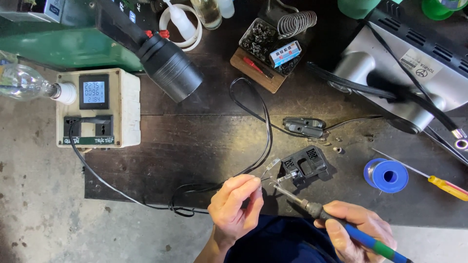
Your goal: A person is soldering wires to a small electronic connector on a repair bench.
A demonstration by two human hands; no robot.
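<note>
Just left of the black plug housing (306, 165), the left hand (237, 204) pinches the thin black cable (253, 114) near its bared ends (limp, light, best held close to the tips). The right hand (358, 231) is closed around the soldering iron (341, 224), gripping its cool blue handle.

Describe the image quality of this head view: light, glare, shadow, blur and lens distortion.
Head view: even, soft daylight; sharp focus on the left hand and the right hand holding the blue-and-green-handled soldering iron; faint shadows under the hands on the dark wooden bench; mild glare on the clear glass bulb and silver appliance housing; wide-angle bending near the edges; corners slightly soft.
</note>
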